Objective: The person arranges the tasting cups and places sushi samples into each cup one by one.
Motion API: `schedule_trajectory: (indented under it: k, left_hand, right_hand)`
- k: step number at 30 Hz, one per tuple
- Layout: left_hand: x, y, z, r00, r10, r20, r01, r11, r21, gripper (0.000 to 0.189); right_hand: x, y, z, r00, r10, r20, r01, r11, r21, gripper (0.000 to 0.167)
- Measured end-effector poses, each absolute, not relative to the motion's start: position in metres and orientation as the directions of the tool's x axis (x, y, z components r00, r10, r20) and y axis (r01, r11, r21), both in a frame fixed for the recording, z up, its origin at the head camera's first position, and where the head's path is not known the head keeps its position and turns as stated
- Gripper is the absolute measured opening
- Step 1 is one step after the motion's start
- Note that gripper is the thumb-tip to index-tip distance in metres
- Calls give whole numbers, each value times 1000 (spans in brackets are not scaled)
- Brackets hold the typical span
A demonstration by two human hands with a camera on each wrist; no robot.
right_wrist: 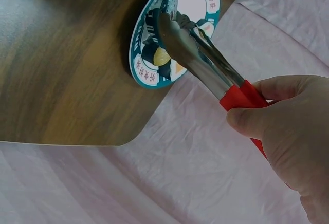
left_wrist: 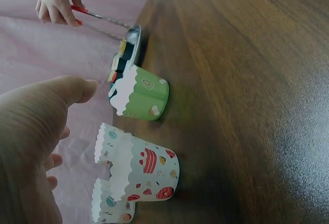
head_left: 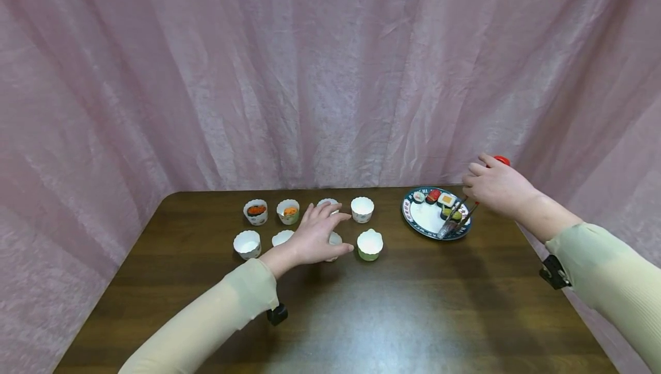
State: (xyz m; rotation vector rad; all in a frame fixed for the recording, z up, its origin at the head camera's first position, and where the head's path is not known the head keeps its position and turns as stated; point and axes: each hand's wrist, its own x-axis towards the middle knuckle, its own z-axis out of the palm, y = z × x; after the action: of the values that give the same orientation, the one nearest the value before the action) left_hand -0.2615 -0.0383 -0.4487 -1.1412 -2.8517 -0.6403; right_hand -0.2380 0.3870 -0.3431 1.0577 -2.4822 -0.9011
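Note:
Red-handled metal tongs [right_wrist: 239,98] are gripped in my right hand [head_left: 498,189], their tips low over a round plate [head_left: 415,222] with a green patterned rim. On that plate lie toy sushi pieces: a roll [head_left: 419,197], a red-topped piece [head_left: 432,196], a yellow-centred piece [head_left: 446,200] and a green-topped piece [head_left: 451,213] beside the tong tips. I cannot tell whether the tongs pinch a piece. My left hand [head_left: 315,236] hovers over the paper cups, fingers spread, holding nothing. It partly hides a white patterned cup [left_wrist: 151,170]; a green cup [head_left: 369,252] stands right of its thumb.
Paper cups stand in two rows. The back-left cup [head_left: 256,221] holds an orange-red-topped piece, and the cup beside it [head_left: 288,221] an orange one. An empty white cup [head_left: 362,213] stands at the back right. Pink curtain [head_left: 330,76] hangs behind the brown table [head_left: 403,316].

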Motion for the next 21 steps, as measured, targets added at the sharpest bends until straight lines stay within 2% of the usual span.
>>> schedule_trajectory:
  k: [9, 21]
  left_hand:
    - [-262, -41, -441, -765, 634, 117, 629, 694, 351, 68]
    - [-272, -50, -442, -789, 607, 100, 600, 724, 339, 70]
  right_hand:
    - [-237, 392, -346, -687, -724, 63, -535, 563, 629, 34]
    - [-237, 393, -343, -652, -746, 133, -543, 583, 604, 30]
